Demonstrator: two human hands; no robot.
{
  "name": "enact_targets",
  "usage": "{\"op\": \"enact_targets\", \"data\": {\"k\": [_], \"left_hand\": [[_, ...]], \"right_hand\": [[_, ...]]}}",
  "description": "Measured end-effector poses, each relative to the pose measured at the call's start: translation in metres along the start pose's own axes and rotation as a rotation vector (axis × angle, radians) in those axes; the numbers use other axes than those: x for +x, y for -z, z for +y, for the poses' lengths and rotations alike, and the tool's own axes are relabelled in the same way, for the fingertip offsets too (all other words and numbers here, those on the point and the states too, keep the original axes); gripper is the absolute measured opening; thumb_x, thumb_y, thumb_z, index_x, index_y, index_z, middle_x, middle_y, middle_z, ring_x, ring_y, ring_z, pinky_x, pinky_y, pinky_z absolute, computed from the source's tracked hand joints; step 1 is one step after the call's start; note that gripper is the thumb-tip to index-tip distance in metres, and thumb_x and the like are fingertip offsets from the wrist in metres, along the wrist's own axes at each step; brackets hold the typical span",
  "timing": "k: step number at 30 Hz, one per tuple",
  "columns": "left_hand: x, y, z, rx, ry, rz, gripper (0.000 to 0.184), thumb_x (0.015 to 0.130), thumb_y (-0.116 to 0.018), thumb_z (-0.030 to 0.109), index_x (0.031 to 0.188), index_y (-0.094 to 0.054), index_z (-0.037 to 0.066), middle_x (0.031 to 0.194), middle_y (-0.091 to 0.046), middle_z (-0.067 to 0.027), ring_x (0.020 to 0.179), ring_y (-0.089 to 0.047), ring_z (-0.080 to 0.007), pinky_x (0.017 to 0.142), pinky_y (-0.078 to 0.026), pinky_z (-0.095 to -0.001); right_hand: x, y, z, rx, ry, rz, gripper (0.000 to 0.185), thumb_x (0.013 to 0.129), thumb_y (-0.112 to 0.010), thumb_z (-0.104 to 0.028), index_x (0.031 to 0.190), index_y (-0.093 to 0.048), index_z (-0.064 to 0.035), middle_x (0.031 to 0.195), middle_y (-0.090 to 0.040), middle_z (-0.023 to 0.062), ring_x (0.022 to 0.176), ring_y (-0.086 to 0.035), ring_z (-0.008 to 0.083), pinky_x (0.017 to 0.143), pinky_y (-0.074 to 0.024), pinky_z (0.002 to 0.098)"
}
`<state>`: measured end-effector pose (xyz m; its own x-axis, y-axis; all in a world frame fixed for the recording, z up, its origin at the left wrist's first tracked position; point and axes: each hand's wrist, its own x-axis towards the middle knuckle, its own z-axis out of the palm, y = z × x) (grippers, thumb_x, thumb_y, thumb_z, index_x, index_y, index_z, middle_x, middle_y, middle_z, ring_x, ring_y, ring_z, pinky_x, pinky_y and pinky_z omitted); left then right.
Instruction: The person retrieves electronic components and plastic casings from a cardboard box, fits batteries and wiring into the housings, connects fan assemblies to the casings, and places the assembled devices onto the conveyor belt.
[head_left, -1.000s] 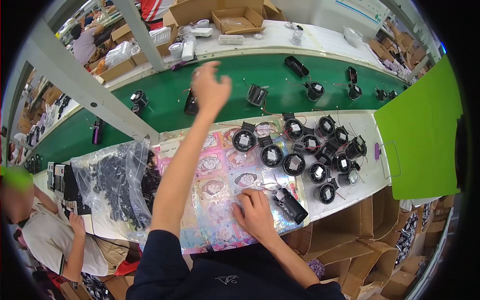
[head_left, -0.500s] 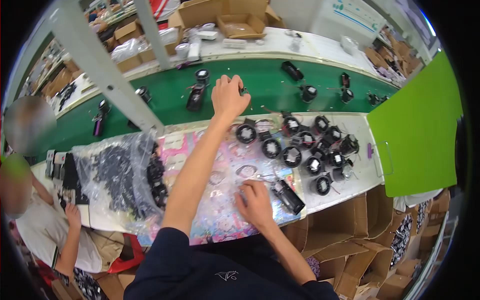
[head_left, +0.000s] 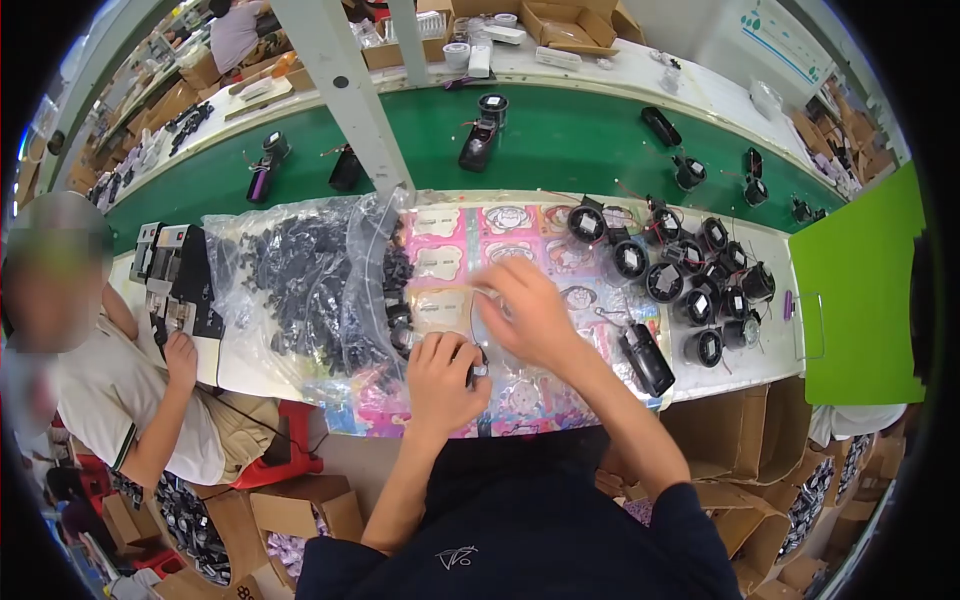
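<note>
My left hand is closed on a dark part, mostly hidden by the fingers, low over the printed mat. Just above and to its right is my right hand, its fingertips smeared by motion; whether they hold anything cannot be made out. A black elongated housing with wires lies at the mat's right side. Several round black fan-like units with pale labels are grouped beyond it. A clear bag of small black parts lies left of my hands.
Behind the mat, a green belt carries black units, among them one joined unit. A white post rises by the belt. A co-worker sits at the left near a black-and-white device. A green panel stands right.
My left hand has come back from the belt to the mat. The round unit it reached over is gone from the belt. My right hand has lifted, and the view has shifted left.
</note>
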<state>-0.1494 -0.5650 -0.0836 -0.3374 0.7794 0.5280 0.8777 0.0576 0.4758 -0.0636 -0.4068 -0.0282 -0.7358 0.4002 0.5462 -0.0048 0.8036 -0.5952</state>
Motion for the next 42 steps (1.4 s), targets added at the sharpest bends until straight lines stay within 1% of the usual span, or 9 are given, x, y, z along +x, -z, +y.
{"op": "enact_targets", "data": {"k": [8,13,17,23,29,32,36,39,42], "left_hand": [[-0.005,0.005,-0.001,-0.025,-0.023,0.020,0.024,0.055,-0.068,0.009,0.076,-0.056,0.010,0.083,-0.051,-0.0061,0.081,-0.053,-0.0295,0.071,-0.042,-0.0404],[-0.004,0.002,-0.003,-0.067,0.012,0.036,0.023,0.054,-0.069,0.008,0.073,-0.055,0.010,0.082,-0.050,-0.0060,0.079,-0.053,-0.0285,0.069,-0.041,-0.0398],[0.001,-0.001,-0.005,-0.094,-0.010,0.004,0.022,0.054,-0.069,0.008,0.072,-0.056,0.010,0.082,-0.051,-0.0060,0.078,-0.053,-0.0280,0.068,-0.041,-0.0397],[0.010,-0.011,-0.005,-0.100,-0.032,-0.029,0.020,0.057,-0.069,0.011,0.074,-0.059,0.011,0.082,-0.050,-0.0059,0.080,-0.054,-0.0277,0.070,-0.040,-0.0404],[0.015,-0.011,-0.003,-0.122,-0.035,0.013,0.019,0.058,-0.070,0.009,0.072,-0.058,0.010,0.082,-0.053,-0.0064,0.080,-0.055,-0.0289,0.071,-0.043,-0.0400],[0.015,-0.010,-0.002,-0.129,-0.024,0.002,0.018,0.058,-0.070,0.008,0.072,-0.058,0.010,0.081,-0.053,-0.0064,0.080,-0.055,-0.0290,0.071,-0.043,-0.0403],[0.014,-0.011,-0.003,-0.108,-0.038,-0.011,0.020,0.061,-0.070,0.009,0.077,-0.059,0.009,0.081,-0.054,-0.0072,0.079,-0.055,-0.0300,0.072,-0.043,-0.0407],[0.016,-0.012,-0.002,-0.096,-0.018,-0.005,0.027,0.062,-0.071,0.009,0.088,-0.061,0.008,0.082,-0.056,-0.0077,0.081,-0.056,-0.0310,0.073,-0.044,-0.0416],[0.014,-0.011,-0.001,-0.084,0.009,-0.026,0.038,0.062,-0.071,0.009,0.099,-0.062,0.007,0.084,-0.060,-0.0073,0.083,-0.058,-0.0308,0.075,-0.045,-0.0417]], "right_hand": [[0.052,-0.118,0.050,0.070,-0.006,-0.200,0.029,0.089,-0.069,-0.009,0.118,-0.064,-0.0051,0.099,-0.067,0.0166,0.096,-0.066,0.0390,0.083,-0.0535,0.0462],[0.056,-0.082,0.036,0.423,-0.420,-0.255,0.023,0.096,-0.065,-0.004,0.118,-0.066,0.0016,0.087,-0.064,0.0069,0.077,-0.063,0.0139,0.071,-0.0519,0.0308],[0.033,-0.067,0.060,0.466,-0.370,-0.094,0.030,0.096,-0.065,-0.005,0.125,-0.067,0.0015,0.091,-0.061,0.0071,0.075,-0.058,0.0153,0.069,-0.0495,0.0304],[0.016,-0.053,0.060,0.189,-0.380,-0.123,0.031,0.093,-0.063,-0.001,0.123,-0.068,0.0009,0.100,-0.060,0.0121,0.082,-0.061,0.0205,0.077,-0.0526,0.0338],[0.004,-0.058,0.086,-0.262,-0.192,-0.144,0.027,0.081,-0.067,0.004,0.108,-0.063,0.0080,0.114,-0.058,0.0236,0.103,-0.064,0.0411,0.085,-0.0564,0.0475],[0.004,-0.045,0.070,-0.416,-0.241,-0.202,0.027,0.077,-0.067,0.007,0.103,-0.061,0.0077,0.114,-0.058,0.0257,0.106,-0.064,0.0415,0.085,-0.0576,0.0491],[-0.001,-0.035,0.069,-0.392,-0.260,-0.199,0.025,0.078,-0.066,0.005,0.103,-0.064,0.0027,0.104,-0.062,0.0231,0.095,-0.066,0.0427,0.081,-0.0556,0.0486],[-0.005,-0.013,0.058,-0.236,-0.303,-0.153,0.025,0.077,-0.072,0.004,0.100,-0.062,0.0032,0.105,-0.061,0.0196,0.089,-0.069,0.0358,0.074,-0.0577,0.0441],[-0.016,0.013,0.040,0.092,-0.367,0.064,0.022,0.081,-0.073,0.002,0.101,-0.065,0.0014,0.104,-0.061,0.0146,0.086,-0.069,0.0265,0.070,-0.0563,0.0373]]}}
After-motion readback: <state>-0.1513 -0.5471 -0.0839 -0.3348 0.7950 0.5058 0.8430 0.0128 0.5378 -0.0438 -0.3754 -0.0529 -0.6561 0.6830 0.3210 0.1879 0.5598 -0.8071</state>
